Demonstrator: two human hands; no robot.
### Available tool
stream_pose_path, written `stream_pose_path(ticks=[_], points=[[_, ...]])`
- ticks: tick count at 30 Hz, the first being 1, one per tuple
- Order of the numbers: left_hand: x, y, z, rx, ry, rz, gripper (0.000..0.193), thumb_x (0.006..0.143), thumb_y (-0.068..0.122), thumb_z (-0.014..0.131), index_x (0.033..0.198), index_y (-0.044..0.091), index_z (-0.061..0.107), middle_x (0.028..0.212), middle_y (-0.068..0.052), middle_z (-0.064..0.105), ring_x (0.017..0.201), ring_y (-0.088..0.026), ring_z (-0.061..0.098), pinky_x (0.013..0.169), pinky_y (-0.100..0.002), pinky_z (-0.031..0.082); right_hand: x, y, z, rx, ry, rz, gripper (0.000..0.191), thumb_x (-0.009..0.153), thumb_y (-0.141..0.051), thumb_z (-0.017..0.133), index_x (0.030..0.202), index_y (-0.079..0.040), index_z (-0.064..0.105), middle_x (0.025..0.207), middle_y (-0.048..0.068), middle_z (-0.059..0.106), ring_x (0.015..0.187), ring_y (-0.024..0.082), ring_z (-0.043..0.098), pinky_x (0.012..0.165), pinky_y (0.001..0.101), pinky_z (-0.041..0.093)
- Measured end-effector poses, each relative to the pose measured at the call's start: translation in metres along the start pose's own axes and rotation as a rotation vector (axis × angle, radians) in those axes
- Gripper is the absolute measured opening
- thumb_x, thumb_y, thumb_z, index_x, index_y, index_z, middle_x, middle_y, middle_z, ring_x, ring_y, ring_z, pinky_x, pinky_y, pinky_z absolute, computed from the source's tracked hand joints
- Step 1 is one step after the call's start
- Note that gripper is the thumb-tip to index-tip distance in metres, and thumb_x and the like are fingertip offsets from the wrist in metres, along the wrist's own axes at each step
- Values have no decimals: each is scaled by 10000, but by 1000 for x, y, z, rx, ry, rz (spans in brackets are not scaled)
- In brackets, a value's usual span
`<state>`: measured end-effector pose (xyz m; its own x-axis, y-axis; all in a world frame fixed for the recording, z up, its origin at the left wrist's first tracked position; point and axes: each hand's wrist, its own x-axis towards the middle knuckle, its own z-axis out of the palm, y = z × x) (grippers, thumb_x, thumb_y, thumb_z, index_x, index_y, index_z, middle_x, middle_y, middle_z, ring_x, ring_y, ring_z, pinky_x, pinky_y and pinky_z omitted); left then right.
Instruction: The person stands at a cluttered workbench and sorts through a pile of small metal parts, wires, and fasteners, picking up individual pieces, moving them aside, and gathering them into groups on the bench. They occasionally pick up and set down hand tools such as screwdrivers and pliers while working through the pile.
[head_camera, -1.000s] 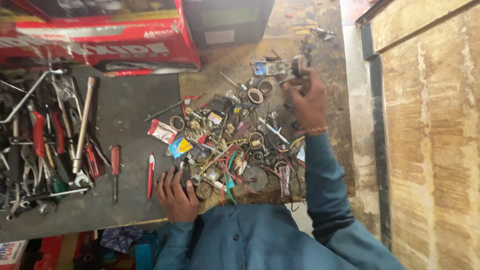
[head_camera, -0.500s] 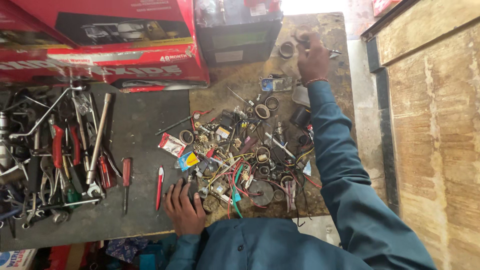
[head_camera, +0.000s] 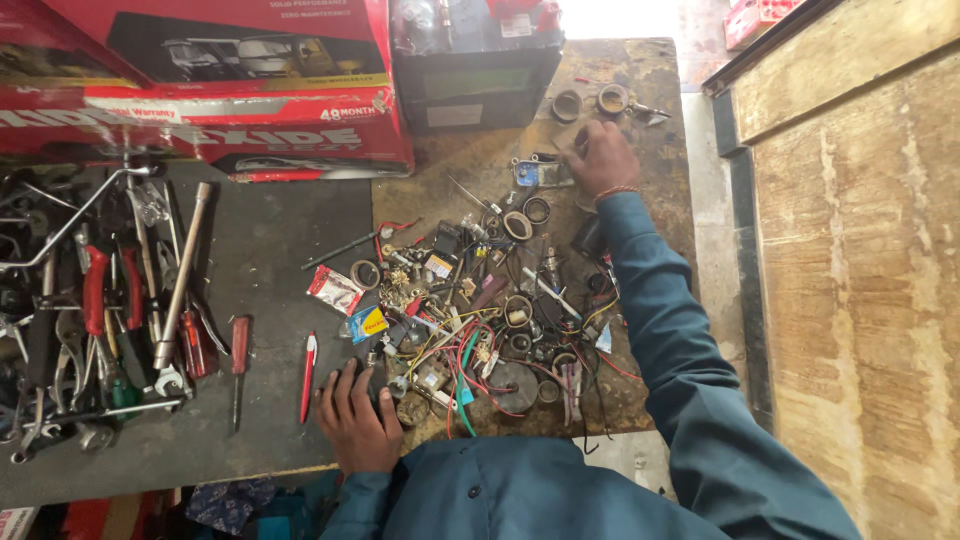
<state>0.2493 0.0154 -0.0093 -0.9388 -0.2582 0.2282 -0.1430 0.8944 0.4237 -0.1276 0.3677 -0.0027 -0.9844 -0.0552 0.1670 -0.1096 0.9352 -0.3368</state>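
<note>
Metal rings (head_camera: 590, 102) lie on the far part of the worn wooden bench (head_camera: 655, 70), two of them side by side just beyond the right hand (head_camera: 600, 158), which is stretched far forward, back up, fingers curled down toward the wood; whether it pinches anything underneath I cannot tell. Those rings sit a little further away and slightly left of its knuckles, so this hand is much the nearer one. Just to its left is a small blue-faced part (head_camera: 540, 174), touching or almost touching the fingers. Nearer to the person spreads a heap of small parts and coloured wires (head_camera: 480, 320). At the near left edge of that heap the left hand (head_camera: 358, 415) rests flat, fingers spread and pressed on the dark mat (head_camera: 270, 260), holding nothing that shows. A red pen (head_camera: 307, 375) lies lengthwise just left of it, then a red-handled screwdriver (head_camera: 238, 365) and, further left, a pile of hand tools (head_camera: 90, 320). Red cartons (head_camera: 210, 90) and a dark battery (head_camera: 475, 70) stand along the far side
</note>
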Motion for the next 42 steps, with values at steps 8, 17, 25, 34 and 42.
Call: stream_pose_path(ticks=[8,17,25,34,42], points=[[-5,-4,-3,-16,5,-7,432,956,246,575,1346,62,552,1486,-113,532,1422,-358,430,1221,-592,257,16,23,9,37,-57,-107,267,845,-289,832,977,-92,709,1007,172,669,1012,380,647,895,471,514],[-10,-7,-6,-32,24,9,429,965,261,566,1348,69,549,1484,-117,532,1420,-364,428,1214,-597,253,6,6,-16,109,-107,39,335,829,-378,858,958,-95,733,902,148,718,883,339,700,804,463,544],[-10,-6,-7,-33,20,-6,435,968,264,555,1358,72,544,1493,-108,531,1421,-361,430,1213,-598,245,3,2,-15,4,20,57,208,842,-278,805,984,-138,743,1119,131,680,1074,353,643,868,494,511],[-9,-3,-11,-25,36,2,417,967,259,558,1342,76,552,1487,-106,534,1414,-368,432,1218,-588,253,4,-3,-7,17,5,90,377,843,-303,817,1048,-47,629,1136,183,597,1079,405,611,884,508,493],[-10,-5,-10,-40,54,9,402,981,254,564,1336,67,562,1484,-105,539,1412,-364,440,1208,-589,273,-6,21,-25,153,-170,90,301,852,-271,820,1042,-67,705,1060,162,707,1035,342,681,920,452,520]])
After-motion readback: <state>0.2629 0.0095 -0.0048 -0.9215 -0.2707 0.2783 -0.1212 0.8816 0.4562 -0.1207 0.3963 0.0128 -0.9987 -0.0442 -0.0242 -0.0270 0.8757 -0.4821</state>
